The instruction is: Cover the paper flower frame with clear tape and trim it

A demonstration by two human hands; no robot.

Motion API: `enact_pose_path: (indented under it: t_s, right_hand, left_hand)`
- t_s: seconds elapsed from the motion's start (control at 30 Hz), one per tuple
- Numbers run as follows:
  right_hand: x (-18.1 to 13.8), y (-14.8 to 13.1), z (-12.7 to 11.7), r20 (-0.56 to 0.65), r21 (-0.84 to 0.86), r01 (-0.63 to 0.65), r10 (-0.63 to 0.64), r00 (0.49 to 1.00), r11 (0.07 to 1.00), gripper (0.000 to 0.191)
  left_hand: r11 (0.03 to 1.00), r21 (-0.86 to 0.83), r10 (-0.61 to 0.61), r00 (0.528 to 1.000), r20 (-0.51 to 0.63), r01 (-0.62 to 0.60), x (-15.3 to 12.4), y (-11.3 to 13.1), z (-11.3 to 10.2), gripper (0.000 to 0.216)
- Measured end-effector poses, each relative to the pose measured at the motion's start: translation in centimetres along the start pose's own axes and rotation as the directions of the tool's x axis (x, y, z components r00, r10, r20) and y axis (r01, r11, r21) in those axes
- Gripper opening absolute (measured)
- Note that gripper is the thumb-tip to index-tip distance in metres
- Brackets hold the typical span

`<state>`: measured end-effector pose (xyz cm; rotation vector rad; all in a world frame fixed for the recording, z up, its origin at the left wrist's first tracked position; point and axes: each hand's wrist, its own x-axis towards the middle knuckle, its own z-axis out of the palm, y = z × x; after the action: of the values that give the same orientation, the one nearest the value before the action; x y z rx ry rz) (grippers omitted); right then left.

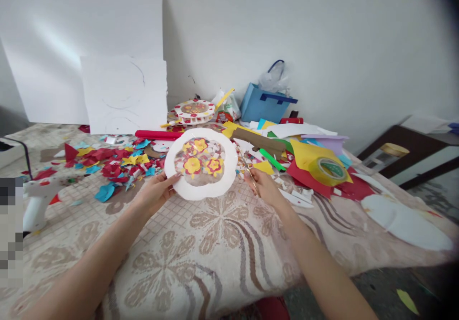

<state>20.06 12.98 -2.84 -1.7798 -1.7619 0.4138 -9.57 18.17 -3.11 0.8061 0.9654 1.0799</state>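
Note:
A white scalloped ring [201, 193] with a clear window is held up above the table. Yellow and red paper flowers [192, 165] sit on that window. My left hand [158, 191] pinches the ring's lower left edge between thumb and fingers. Close to the right edge of the ring, my right hand [263, 184] is closed around a slim pair of metal scissors [251, 174]. Its blades point up and toward the rim; whether they touch it I cannot tell. Behind the ring lies a finished-looking round paper piece [194, 107] with red and yellow decorations.
Red, blue and yellow paper scraps [118, 162] cover the table's left side. A white glue gun [38, 200] stands at far left. On the right are a tape roll [328, 171], a green marker [271, 160] and coloured sheets. A blue bag [263, 102] leans against the wall.

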Motion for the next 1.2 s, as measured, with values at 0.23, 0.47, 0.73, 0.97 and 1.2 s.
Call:
enact_pose_path:
  t_s: [0.23, 0.47, 0.73, 0.97, 1.2]
  right_hand:
    - [-0.1, -0.7, -0.2, -0.002, -0.228, 0.000, -0.001, 1.000, 0.974, 0.041]
    - [-0.3, -1.4, -0.3, -0.058, -0.414, -0.069, 0.050, 0.997, 0.908, 0.036]
    - [-0.1, -1.3, -0.3, -0.040, -0.559, -0.052, 0.036, 0.999, 0.828, 0.027]
    - [0.0, -1.2, -0.1, -0.035, -0.598, -0.061, 0.050, 0.998, 0.799, 0.033]
    - [0.0, -1.4, 0.4, -0.014, -0.556, -0.068, 0.072, 0.997, 0.828, 0.039]
  left_hand:
    - [1.000, 0.015, -0.007, 0.999, 0.052, 0.006, 0.1, -0.3, -0.1, 0.024]
    - [0.999, 0.042, -0.007, 0.998, 0.058, 0.004, 0.0, -0.3, 0.0, 0.026]
    - [0.999, 0.047, -0.012, 1.000, 0.014, 0.012, -0.2, -0.1, 0.2, 0.027]
    - [0.999, 0.034, -0.006, 1.000, 0.016, 0.005, -0.1, 0.0, 0.2, 0.026]
    - [0.999, 0.030, -0.017, 1.000, 0.019, 0.017, -0.3, 0.2, 0.3, 0.025]
